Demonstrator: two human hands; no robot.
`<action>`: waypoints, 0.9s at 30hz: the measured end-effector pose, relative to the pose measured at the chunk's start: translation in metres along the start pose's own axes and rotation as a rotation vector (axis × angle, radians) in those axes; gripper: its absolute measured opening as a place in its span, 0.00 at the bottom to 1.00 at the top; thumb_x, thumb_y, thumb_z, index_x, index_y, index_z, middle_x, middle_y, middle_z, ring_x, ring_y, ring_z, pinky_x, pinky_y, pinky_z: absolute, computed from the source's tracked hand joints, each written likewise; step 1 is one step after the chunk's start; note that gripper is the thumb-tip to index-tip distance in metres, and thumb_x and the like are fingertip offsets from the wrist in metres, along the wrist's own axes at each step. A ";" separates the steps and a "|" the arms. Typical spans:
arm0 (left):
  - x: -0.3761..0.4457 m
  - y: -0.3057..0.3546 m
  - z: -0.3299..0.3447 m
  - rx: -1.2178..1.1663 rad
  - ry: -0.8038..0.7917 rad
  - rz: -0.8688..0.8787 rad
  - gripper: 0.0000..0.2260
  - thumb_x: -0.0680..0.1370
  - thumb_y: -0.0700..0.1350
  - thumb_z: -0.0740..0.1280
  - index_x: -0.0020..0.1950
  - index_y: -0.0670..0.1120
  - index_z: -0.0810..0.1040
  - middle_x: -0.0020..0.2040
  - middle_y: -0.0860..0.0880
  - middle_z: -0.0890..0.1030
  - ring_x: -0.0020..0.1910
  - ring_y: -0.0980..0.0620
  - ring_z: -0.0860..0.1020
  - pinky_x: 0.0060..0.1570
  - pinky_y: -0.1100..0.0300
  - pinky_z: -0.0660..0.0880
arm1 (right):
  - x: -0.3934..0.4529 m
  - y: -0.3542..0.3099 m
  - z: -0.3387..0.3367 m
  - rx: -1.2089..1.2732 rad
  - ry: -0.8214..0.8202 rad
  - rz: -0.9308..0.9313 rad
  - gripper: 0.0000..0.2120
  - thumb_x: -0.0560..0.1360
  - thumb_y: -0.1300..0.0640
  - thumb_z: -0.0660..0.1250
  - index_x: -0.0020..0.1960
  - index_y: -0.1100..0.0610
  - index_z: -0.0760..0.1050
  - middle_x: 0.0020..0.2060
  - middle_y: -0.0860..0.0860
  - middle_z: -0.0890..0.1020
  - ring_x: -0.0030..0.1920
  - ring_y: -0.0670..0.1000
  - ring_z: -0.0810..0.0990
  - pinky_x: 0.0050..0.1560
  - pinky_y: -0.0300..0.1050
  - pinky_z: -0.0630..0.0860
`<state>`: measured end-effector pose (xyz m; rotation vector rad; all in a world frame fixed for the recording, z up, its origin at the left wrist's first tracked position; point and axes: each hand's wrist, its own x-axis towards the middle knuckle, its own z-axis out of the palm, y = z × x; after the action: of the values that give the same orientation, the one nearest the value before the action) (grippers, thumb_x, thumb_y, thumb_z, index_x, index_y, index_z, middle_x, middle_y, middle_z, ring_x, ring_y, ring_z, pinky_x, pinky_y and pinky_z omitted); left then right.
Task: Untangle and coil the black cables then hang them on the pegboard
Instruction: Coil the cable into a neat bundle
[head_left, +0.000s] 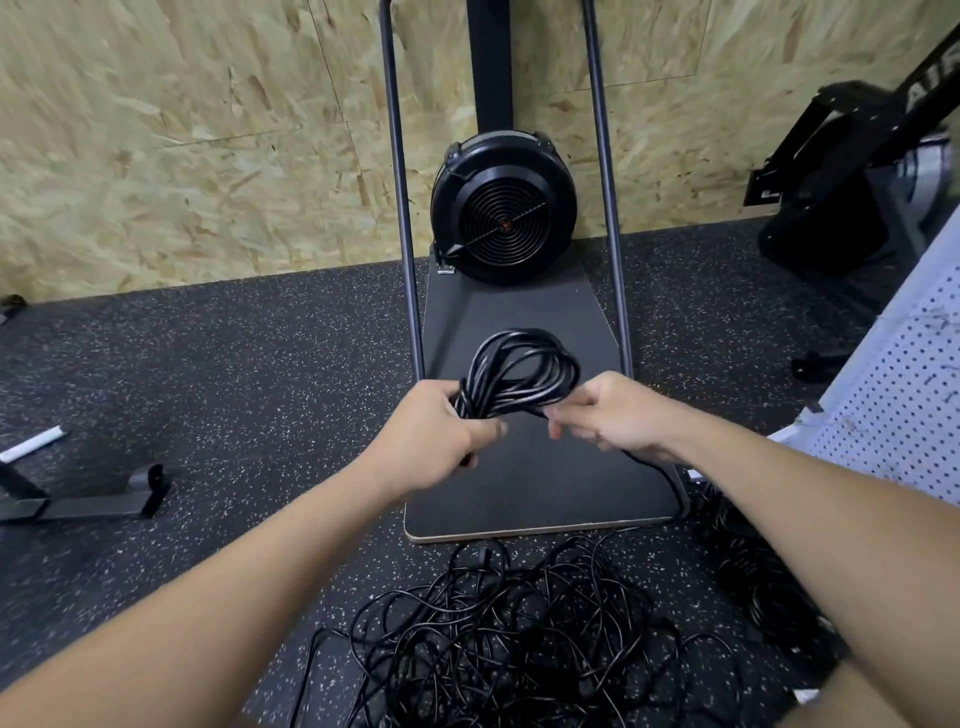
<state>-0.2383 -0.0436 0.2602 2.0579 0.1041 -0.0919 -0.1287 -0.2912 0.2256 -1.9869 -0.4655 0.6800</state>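
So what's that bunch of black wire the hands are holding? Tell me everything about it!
It is a coil of black cable, thin and shiny like plastic-coated cord, wound into several loose loops that stand up in a rounded shape. It is held in the air above a dark board. The left hand grips the gathered bottom of the loops, and the right hand pinches a strand beside them. One strand seems to run down under the right hand, towards the floor. Its ends are hidden.
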 end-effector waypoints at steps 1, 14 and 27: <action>0.006 -0.004 -0.004 -0.004 0.040 -0.037 0.05 0.77 0.42 0.78 0.43 0.48 0.84 0.30 0.44 0.79 0.29 0.47 0.76 0.32 0.55 0.70 | -0.003 -0.003 0.005 -0.062 -0.015 -0.024 0.18 0.85 0.42 0.70 0.45 0.54 0.88 0.32 0.50 0.71 0.32 0.50 0.64 0.32 0.42 0.62; 0.024 -0.016 -0.006 0.611 0.362 -0.118 0.14 0.75 0.48 0.71 0.56 0.47 0.72 0.51 0.42 0.84 0.50 0.35 0.82 0.50 0.46 0.80 | -0.054 -0.072 0.065 -1.156 0.000 -0.613 0.13 0.90 0.48 0.55 0.49 0.51 0.69 0.41 0.46 0.76 0.42 0.58 0.77 0.45 0.56 0.77; -0.004 -0.004 0.041 0.828 -0.086 0.367 0.29 0.77 0.51 0.75 0.70 0.53 0.61 0.43 0.48 0.85 0.43 0.40 0.83 0.44 0.47 0.79 | -0.022 -0.031 -0.012 -0.243 0.172 -0.247 0.18 0.66 0.41 0.87 0.38 0.53 0.86 0.34 0.58 0.86 0.33 0.51 0.76 0.39 0.49 0.71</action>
<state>-0.2435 -0.0779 0.2380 2.8520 -0.4348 0.0105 -0.1394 -0.2971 0.2632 -2.1452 -0.7007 0.3064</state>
